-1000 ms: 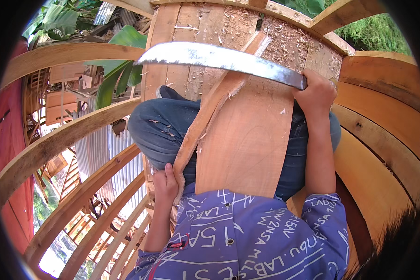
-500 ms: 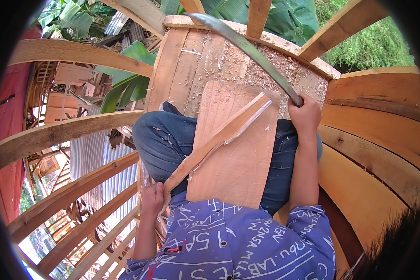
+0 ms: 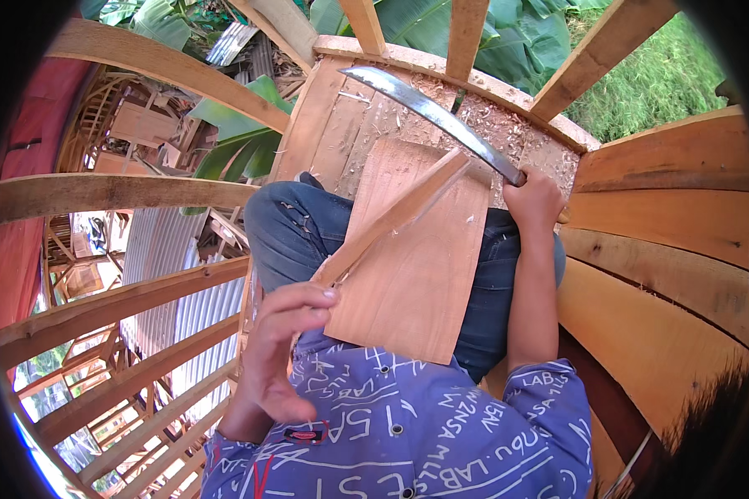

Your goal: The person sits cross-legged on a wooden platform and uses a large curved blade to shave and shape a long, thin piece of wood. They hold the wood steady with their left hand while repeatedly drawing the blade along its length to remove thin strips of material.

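In my right hand (image 3: 534, 198) is the handle end of a curved machete (image 3: 441, 119), fingers closed round it. Its shiny blade reaches up and to the left above the floor planks. My left hand (image 3: 285, 353) is raised, fingers and thumb spread apart, with nothing visible in it. Just beyond those fingertips is the near end of a long, roughly shaped wooden stick (image 3: 395, 214). That stick slants across a flat wooden board (image 3: 424, 266) lying over my lap, its far end near the blade.
Wood shavings (image 3: 528, 125) litter the plank floor (image 3: 324, 108). Slatted wooden rails (image 3: 141, 193) run along the left and the far edge, and a plank wall (image 3: 662, 224) stands close on the right. Outside are corrugated metal sheets (image 3: 154, 266) and large green leaves (image 3: 516, 50).
My left hand has let go of the stick's near end, risen and opened. The machete has turned so its blade lies lower and shows its flat side. The stick still rests on the board.
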`<state>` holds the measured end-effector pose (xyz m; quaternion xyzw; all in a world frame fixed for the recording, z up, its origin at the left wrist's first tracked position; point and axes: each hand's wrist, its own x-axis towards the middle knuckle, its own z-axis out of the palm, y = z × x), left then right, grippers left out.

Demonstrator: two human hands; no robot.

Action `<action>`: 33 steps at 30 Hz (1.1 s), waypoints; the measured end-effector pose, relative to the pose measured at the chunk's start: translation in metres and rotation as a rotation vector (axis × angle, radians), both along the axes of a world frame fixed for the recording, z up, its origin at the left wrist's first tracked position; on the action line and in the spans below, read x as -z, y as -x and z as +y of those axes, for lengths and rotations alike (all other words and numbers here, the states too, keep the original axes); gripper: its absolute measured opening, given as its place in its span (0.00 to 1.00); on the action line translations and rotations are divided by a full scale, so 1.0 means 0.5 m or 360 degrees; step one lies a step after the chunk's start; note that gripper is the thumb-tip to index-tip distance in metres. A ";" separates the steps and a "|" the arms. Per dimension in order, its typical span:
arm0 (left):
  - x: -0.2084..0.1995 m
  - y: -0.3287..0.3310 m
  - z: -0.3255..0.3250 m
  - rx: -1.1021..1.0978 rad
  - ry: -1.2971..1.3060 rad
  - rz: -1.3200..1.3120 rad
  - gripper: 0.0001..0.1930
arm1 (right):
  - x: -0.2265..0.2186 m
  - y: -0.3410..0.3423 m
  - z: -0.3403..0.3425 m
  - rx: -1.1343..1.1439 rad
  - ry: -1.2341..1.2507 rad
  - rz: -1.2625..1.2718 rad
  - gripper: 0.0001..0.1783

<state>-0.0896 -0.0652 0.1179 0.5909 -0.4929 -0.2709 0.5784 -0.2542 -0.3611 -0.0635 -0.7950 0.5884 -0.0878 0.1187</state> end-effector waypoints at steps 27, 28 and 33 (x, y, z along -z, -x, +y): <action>-0.119 0.137 -0.119 0.1018 0.0647 0.1140 0.17 | 0.020 -0.001 0.001 -0.0290 0.0094 0.0110 0.12; -0.118 0.141 -0.126 0.1046 0.0642 0.1145 0.17 | 0.018 0.003 -0.006 -0.0300 0.0109 0.0093 0.12; -0.116 0.132 -0.134 0.1022 0.0581 0.1154 0.16 | 0.018 0.001 0.003 -0.0354 0.0017 0.0158 0.11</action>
